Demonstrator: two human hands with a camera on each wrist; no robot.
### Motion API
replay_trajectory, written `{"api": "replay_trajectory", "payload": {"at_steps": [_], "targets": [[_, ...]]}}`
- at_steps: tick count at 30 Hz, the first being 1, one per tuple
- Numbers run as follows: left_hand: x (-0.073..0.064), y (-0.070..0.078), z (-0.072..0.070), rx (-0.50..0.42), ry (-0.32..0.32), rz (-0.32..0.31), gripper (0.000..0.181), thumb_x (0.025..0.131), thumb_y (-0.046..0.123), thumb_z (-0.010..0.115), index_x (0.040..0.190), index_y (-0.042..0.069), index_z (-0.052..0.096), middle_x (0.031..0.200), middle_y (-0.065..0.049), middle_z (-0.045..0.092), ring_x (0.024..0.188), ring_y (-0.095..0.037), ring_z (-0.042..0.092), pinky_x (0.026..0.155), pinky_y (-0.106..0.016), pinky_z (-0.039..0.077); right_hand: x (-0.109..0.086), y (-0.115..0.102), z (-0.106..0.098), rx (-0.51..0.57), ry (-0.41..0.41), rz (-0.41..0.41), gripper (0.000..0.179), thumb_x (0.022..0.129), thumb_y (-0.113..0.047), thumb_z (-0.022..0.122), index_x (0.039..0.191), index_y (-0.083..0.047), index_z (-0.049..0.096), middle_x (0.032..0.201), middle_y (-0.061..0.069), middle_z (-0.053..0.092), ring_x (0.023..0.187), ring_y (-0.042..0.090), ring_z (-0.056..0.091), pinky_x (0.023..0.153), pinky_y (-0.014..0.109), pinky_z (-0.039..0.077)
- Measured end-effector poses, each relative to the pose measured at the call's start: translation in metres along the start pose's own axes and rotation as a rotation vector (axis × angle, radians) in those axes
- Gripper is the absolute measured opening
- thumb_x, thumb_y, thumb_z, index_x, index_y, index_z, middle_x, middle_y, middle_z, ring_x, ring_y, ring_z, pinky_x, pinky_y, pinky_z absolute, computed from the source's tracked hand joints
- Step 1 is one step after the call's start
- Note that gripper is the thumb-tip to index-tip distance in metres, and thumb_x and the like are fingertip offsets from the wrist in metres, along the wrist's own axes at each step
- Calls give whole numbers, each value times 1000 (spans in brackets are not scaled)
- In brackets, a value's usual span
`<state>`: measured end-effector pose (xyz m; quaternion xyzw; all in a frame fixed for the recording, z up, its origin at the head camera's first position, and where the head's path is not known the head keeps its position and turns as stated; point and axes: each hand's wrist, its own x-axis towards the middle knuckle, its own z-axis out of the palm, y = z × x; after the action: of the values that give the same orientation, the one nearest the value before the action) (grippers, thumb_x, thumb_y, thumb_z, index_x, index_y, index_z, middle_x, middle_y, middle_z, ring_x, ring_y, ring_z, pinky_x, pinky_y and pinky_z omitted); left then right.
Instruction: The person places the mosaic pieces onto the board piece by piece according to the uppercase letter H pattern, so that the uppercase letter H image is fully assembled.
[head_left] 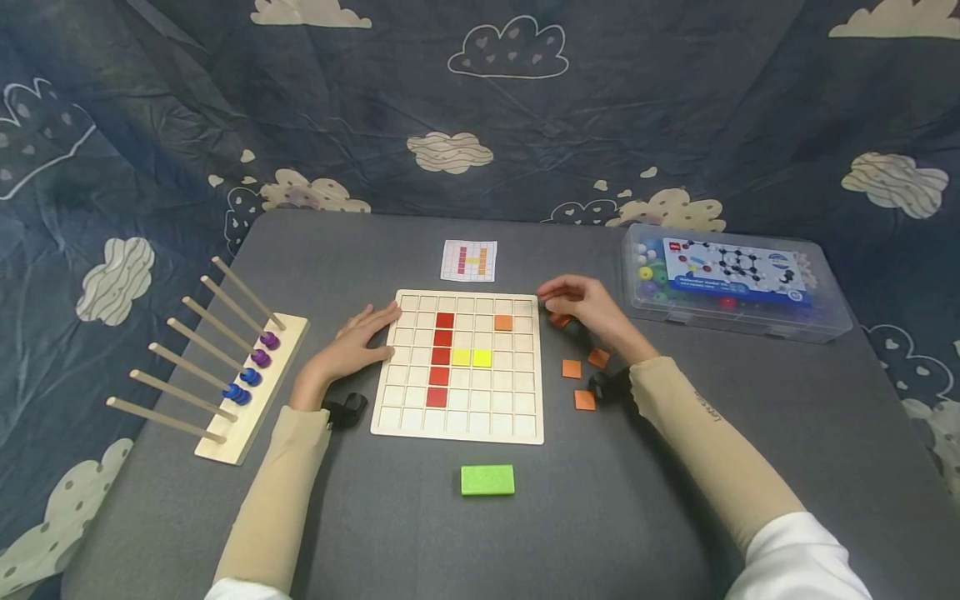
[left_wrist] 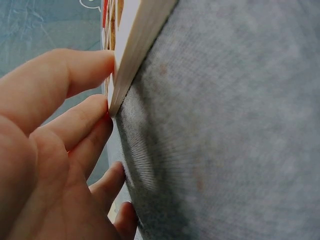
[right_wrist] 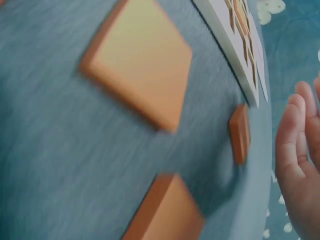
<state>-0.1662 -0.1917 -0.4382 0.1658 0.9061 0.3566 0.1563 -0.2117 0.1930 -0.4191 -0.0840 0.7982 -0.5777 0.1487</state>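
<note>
In the head view a wooden grid board (head_left: 480,421) lies in the middle of the table. It carries a column of red tiles (head_left: 441,356), two yellow tiles (head_left: 472,358) side by side and one orange tile (head_left: 503,322) at upper right. My left hand (head_left: 345,354) touches the board's left edge with thumb and fingertips, fingers spread. By the upper right corner, my right hand (head_left: 588,308) hovers over a loose orange tile (right_wrist: 240,134), its fingers loosely bent and apart from the tile in the right wrist view. Nearer me lie more orange tiles (head_left: 572,368).
A small pattern card (head_left: 468,261) lies beyond the board. A wooden peg rack (head_left: 251,408) with purple and blue beads stands at left. At right back sits a clear plastic case (head_left: 735,279) of coloured balls. A green block (head_left: 487,480) lies in front of the board.
</note>
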Motion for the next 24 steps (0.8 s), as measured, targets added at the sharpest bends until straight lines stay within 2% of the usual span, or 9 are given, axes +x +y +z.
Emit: {"api": "replay_trajectory", "payload": {"at_steps": [4,11,17,24], "targets": [[0,0,0,-1,1,5,69,90,18,60,150,3,28,157,-14,19,144,-38,0,110,-57,-5,-8,5,-10,31,32,-9,31,94,-6,59,122,8,57,121,26,57,101,25,58,88,34,47],[0,-1,0,2,-1,11,69,90,17,60,150,3,28,156,-14,20,144,-38,0,110,-57,-4,-17,10,-19,35,50,-21,33,95,-4,57,125,9,54,125,27,55,111,32,54,86,25,46],[-1,0,0,0,1,7,69,90,17,60,150,3,28,156,-14,20,144,-37,0,110,-57,-5,-16,15,-18,2,68,5,30,93,3,57,122,7,55,123,25,57,105,28,57,82,25,48],[-2,1,0,-6,6,8,69,90,16,60,150,3,28,156,-14,20,144,-37,0,110,-57,-4,-13,16,-16,-73,17,-16,34,89,10,57,123,9,55,123,26,56,107,35,53,78,22,47]]}}
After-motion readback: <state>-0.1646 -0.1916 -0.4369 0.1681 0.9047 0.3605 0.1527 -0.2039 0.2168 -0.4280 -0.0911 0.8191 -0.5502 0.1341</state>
